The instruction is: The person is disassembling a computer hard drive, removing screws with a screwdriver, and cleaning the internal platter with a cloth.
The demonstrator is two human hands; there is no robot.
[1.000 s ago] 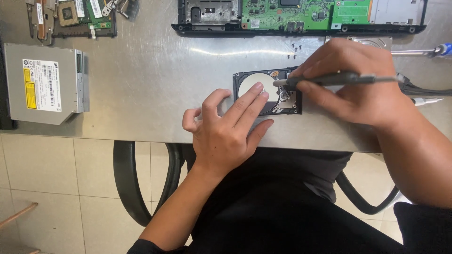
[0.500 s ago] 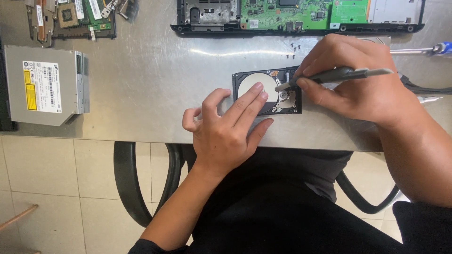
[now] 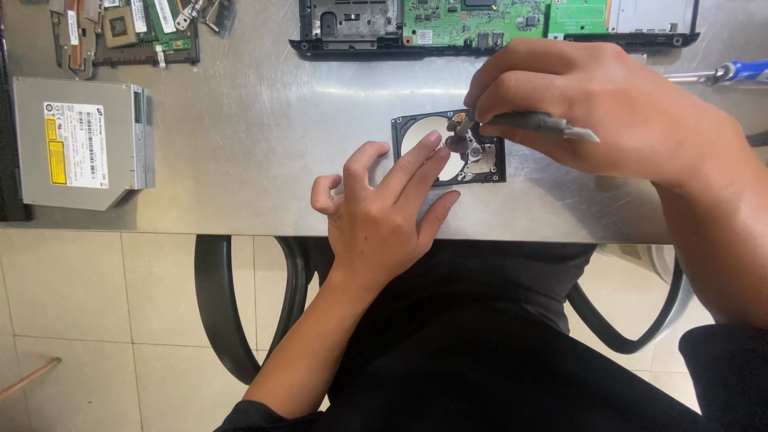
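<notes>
On the steel table (image 3: 256, 128), past the grey optical drive (image 3: 80, 142) at far left, our left hand (image 3: 384, 216) lies flat, fingertips pinning the opened hard drive (image 3: 450, 149) near the front edge. Our right hand (image 3: 600, 104) pinches a slim grey tool (image 3: 532, 122) tightly. The tool's long axis runs leftward, tip down on the drive's centre directly below that grip.

A grey optical drive (image 3: 80, 142) with a white and yellow label is lying flat near the left edge of the steel worktop (image 3: 264, 160). Behind it, towards the far left corner, a green circuit board (image 3: 132, 28) with a copper heat pipe is sitting. An opened laptop base (image 3: 496, 24), showing green boards in a black frame, is stretching along the far edge. A blue-handled screwdriver (image 3: 732, 74) is resting by the right edge. A black chair frame (image 3: 220, 312) is showing below the near edge, over pale floor tiles (image 3: 88, 320).
</notes>
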